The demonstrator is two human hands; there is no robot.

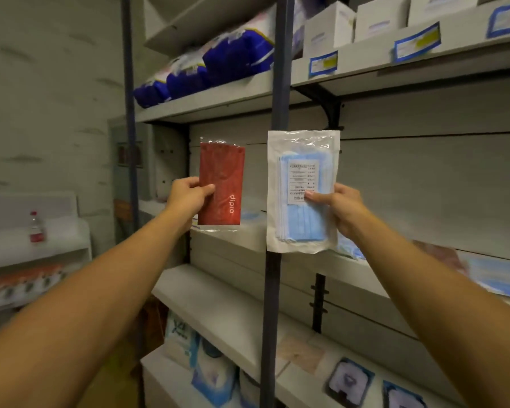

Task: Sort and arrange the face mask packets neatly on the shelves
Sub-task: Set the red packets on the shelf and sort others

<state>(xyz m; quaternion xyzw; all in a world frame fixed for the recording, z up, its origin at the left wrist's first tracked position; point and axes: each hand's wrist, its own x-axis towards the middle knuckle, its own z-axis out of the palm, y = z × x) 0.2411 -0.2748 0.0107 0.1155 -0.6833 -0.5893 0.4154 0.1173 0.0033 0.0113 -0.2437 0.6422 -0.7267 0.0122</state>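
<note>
The left hand [189, 193] pinches a flat red mask in clear film [221, 185] at its lower left edge; the right hand [340, 206] grips a blue-mask stack in a white-bordered pouch [302, 191] at its lower right; both packets rise upright above the thumbs; held so low, slick film could slip or flop.

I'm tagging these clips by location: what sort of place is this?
Probably a shop or pharmacy stockroom. Shelves carry blue-edged price labels, white boxes and stacked blue packs, and each hand holds a sealed mask packet, red and blue.
</note>
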